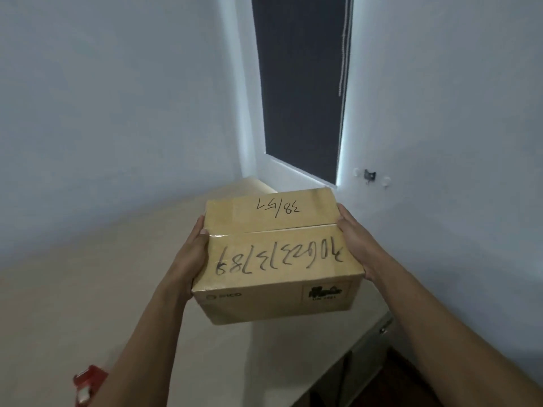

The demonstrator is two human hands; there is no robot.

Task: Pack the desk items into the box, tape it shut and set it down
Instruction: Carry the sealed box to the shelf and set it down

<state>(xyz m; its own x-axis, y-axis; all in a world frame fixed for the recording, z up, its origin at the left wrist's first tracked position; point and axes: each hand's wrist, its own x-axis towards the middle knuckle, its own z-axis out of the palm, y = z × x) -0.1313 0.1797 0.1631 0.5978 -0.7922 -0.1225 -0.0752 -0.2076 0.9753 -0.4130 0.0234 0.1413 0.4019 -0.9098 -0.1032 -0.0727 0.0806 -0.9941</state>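
A closed brown cardboard box (pixel 276 254) with handwritten black numbers on its top flaps is held up above the beige desk (pixel 88 283). Clear tape runs along the seam between the flaps. My left hand (pixel 191 259) presses flat against the box's left side, thumb over the top edge. My right hand (pixel 357 245) presses against its right side. The box is lifted off the desk, and its shadow falls on the surface beneath it.
A red tape dispenser (pixel 86 383) lies at the desk's near left edge. A dark roller blind (pixel 302 83) covers the window in the corner ahead. White walls close both sides. The desk's right edge (pixel 373 333) drops to a dark floor.
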